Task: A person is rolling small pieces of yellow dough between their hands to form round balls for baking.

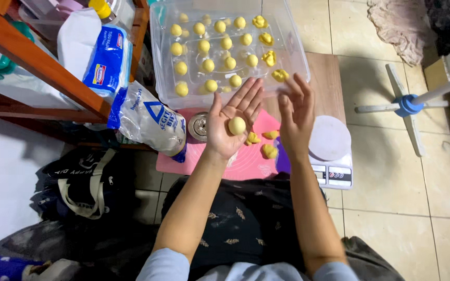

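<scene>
Head view: I'm watching the dough ball [237, 125] sitting loose on my open left hand [233, 122], just before the tub [298, 57]; right hand [295, 117] is hovering open-fingered, so a tilt could be rolling it off.

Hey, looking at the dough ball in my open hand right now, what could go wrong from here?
The dough ball lies loose on the flat open left hand, with the right hand off it, so a tilt might roll it onto the pink mat or the floor. The rough dough pieces lie uncovered on the mat and may dry. The flour bag leans at the mat's edge and could slump.
</scene>
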